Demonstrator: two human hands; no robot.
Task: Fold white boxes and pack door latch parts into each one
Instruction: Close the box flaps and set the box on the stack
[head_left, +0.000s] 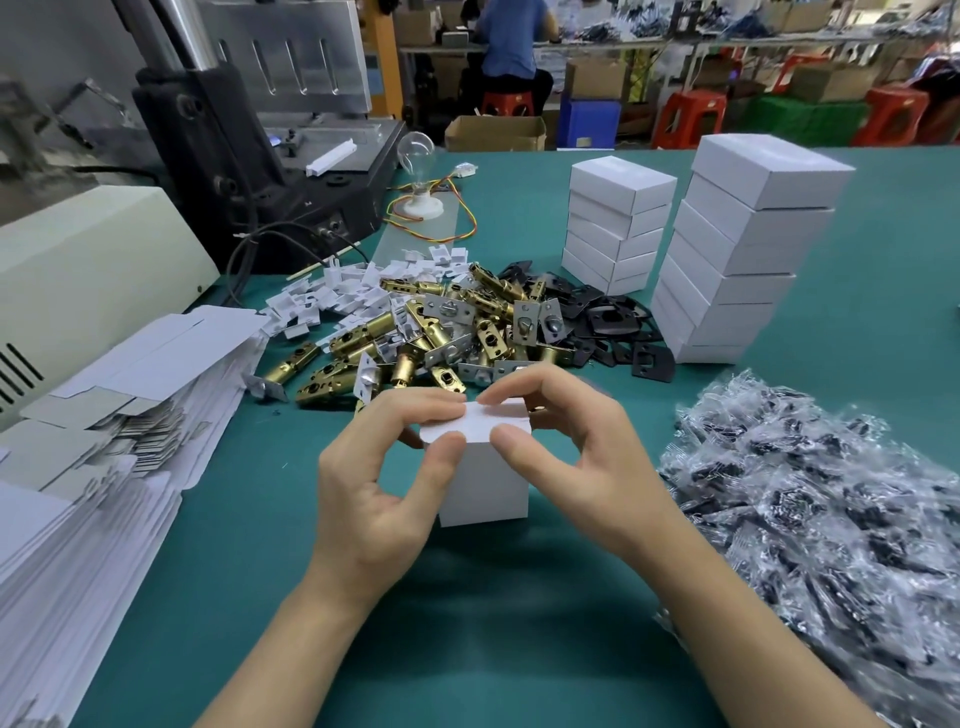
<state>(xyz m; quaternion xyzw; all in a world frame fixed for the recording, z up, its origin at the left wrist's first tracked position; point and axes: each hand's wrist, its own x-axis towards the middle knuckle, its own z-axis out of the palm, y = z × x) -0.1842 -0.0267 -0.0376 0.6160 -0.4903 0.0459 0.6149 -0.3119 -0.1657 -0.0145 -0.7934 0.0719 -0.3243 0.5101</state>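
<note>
The green table (519, 597) has open room only near the person, hemmed by flat cardboard (104, 467) left, bagged parts (831, 519) right, latches (415, 332) beyond. There the white box (483, 478) stands upright, left hand (379, 493) and right hand (582, 457) pinching its top flap, seemingly closed.

White box (483, 483), teal table (519, 597), brass latches (363, 338)

Head-worn, close, down onto hands (379, 493) (582, 457)
</note>
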